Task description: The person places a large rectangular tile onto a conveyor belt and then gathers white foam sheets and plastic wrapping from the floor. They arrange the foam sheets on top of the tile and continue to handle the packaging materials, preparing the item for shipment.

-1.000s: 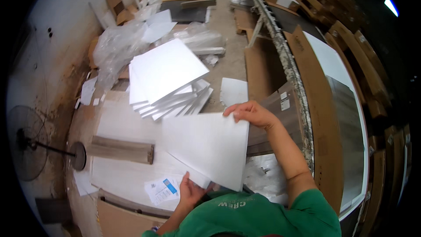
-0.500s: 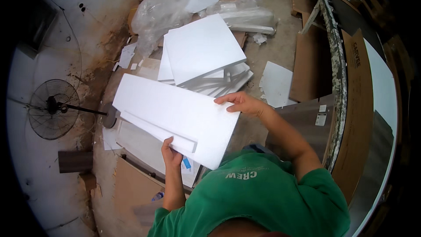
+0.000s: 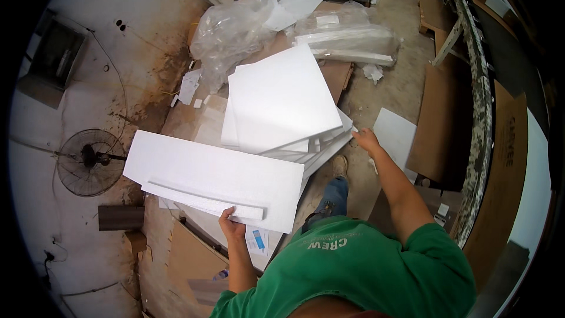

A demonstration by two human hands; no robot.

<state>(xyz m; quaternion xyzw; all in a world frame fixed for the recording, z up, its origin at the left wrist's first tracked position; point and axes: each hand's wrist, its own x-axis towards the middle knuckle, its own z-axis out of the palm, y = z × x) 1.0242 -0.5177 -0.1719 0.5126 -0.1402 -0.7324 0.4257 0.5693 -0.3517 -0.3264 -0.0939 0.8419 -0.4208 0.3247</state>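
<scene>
White foam panel (image 3: 212,179) pinched at near edge by left grip (image 3: 231,225).

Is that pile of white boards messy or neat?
Messy. The stack of white foam boards is fanned out, edges sticking out unevenly. The right hand reaches its corner while the left hand holds another foam board.

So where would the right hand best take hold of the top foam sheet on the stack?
Probably at its near right corner, coming in from the right. The top sheet lies flat and overhangs the stack there, so fingers could slip under its edge. The right hand is already beside that corner; the left hand holds the long foam panel.
</scene>
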